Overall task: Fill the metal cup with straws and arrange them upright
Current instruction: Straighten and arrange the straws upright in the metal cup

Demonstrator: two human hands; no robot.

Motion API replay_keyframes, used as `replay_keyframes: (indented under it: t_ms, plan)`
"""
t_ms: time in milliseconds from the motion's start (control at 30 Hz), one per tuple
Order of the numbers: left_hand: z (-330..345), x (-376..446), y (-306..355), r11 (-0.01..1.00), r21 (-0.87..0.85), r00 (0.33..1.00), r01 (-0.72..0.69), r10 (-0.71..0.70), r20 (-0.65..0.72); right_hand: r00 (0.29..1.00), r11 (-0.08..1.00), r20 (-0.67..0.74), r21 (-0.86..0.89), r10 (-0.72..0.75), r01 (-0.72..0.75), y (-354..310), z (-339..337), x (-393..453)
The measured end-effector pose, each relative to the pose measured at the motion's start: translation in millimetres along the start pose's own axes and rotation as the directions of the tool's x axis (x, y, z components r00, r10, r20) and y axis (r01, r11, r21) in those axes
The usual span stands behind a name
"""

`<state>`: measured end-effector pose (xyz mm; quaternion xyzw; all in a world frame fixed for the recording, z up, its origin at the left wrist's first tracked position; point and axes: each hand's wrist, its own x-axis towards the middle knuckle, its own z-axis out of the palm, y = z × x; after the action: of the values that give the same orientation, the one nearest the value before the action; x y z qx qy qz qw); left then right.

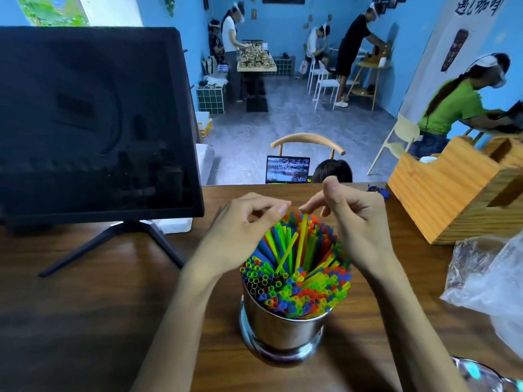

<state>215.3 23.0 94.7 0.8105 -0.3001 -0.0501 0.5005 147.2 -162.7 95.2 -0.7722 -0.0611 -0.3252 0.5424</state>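
Note:
A shiny metal cup [280,329] stands on the wooden counter, packed with many coloured straws [305,290] in green, yellow, blue, orange and red. Most stand around the rim; a few lean across the open middle. My right hand [351,222] hovers over the cup's far side and pinches the top of a yellow straw [302,241] that stands nearly upright in the middle. My left hand [243,222] is over the cup's far left, thumb and forefinger pinched together at the tips of the green straws [278,236]; what it grips is hard to make out.
A dark monitor [93,123] on a tripod stand [113,244] fills the left. A wooden box [455,190] sits at the right, a crumpled clear plastic bag [492,284] in front of it. The counter's far edge [283,185] drops to a room with several people.

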Motion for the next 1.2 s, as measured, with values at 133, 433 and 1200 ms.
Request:
replay_keyframes:
  t_ms: [133, 433, 1200]
  plan:
    - [5, 3, 2, 0.995, -0.093, 0.996, 0.035, -0.027, 0.082, 0.998, 0.998, -0.013, 0.022, 0.062, -0.061, 5, -1, 1]
    - [-3, -5, 9, 0.959, -0.142, 0.945, -0.246, 0.204, -0.256, 0.995, 1.000, 0.097, -0.012, 0.008, -0.007, -1, 1, 0]
    - [-14, -13, 18, 0.865, -0.488, 0.892, -0.118, -0.123, -0.435, 0.988, 0.728, -0.017, 0.678, 0.152, -0.100, -12, -21, 9]
